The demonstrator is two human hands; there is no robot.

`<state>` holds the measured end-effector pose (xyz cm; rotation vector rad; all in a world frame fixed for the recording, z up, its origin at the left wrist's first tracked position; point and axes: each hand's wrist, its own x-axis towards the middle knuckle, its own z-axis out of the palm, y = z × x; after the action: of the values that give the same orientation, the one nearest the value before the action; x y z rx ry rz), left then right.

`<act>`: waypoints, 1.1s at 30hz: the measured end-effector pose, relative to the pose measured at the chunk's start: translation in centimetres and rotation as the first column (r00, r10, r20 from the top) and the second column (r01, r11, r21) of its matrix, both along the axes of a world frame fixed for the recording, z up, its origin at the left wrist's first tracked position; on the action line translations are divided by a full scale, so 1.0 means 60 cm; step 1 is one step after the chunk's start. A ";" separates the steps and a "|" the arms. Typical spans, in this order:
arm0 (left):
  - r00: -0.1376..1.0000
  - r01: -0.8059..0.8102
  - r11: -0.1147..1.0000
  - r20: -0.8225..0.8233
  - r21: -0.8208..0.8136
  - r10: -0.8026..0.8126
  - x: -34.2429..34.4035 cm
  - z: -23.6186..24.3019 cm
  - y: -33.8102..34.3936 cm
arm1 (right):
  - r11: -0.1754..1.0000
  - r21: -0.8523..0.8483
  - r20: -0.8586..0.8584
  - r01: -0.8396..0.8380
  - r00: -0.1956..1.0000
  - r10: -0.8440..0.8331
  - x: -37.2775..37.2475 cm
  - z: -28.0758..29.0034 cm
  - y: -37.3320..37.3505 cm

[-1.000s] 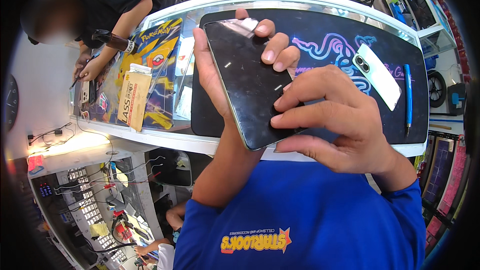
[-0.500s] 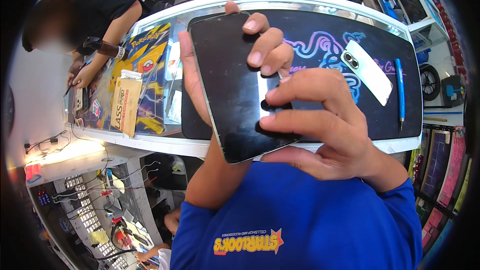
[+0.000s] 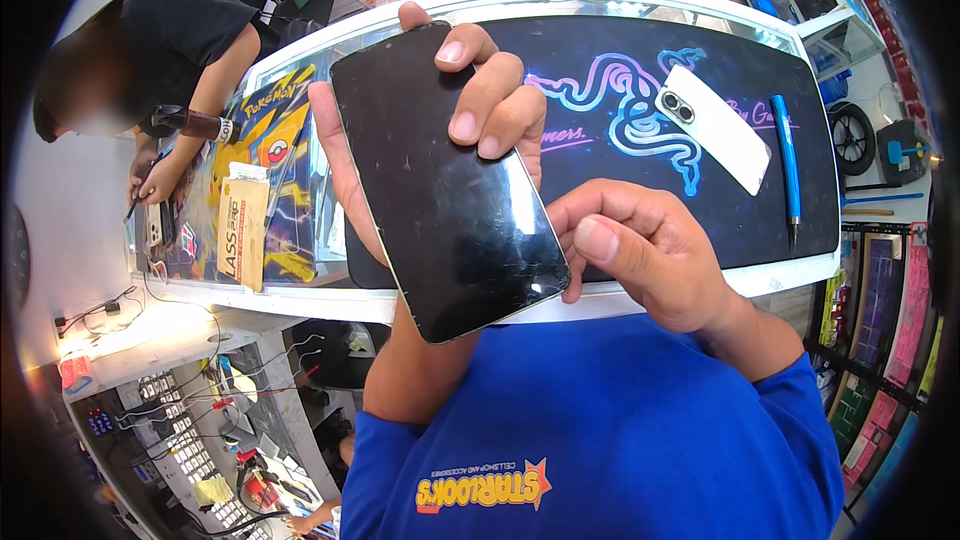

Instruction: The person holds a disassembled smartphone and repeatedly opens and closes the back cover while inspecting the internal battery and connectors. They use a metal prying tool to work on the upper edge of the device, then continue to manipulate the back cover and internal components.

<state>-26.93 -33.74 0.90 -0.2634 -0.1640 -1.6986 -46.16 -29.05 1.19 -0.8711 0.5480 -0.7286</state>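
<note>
Left hand (image 3: 490,102) upright, fingers curled in a grip; right hand (image 3: 655,260) lower, thumb over bent fingers.

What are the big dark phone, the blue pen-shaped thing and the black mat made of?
Dark phone: its front looks like glossy glass, because it mirrors bright light.
Blue pen-shaped thing: smooth, maybe coloured metal or plastic; I can't tell which.
Black mat: dull with a colourful design, so perhaps cloth or rubber.
</note>
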 end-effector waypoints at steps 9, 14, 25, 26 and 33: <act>0.995 -0.032 0.997 0.090 -0.072 0.038 -0.001 0.005 0.001 | 0.997 0.062 0.013 -0.047 0.999 0.046 0.013 0.006 -0.005; 0.990 -0.016 0.994 0.136 -0.110 0.031 0.000 -0.003 -0.005 | 0.996 0.074 0.005 -0.043 0.999 0.043 0.014 0.004 -0.006; 0.978 0.055 0.994 0.204 -0.099 -0.034 0.009 0.008 -0.001 | 0.999 0.045 -0.119 0.002 0.993 0.003 0.007 0.002 -0.006; 0.976 0.134 0.973 0.197 -0.190 -0.095 0.027 -0.008 -0.014 | 1.000 0.019 -0.134 0.007 0.991 -0.005 0.003 0.002 -0.004; 0.921 0.035 0.993 0.390 -0.109 0.010 0.030 0.007 0.013 | 0.988 -0.145 -0.164 0.060 0.983 -0.084 -0.007 -0.029 -0.001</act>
<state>-25.13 -32.97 1.29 -0.0052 -0.5577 -1.7423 -46.59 -29.14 -0.57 -1.0550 0.6894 -0.7700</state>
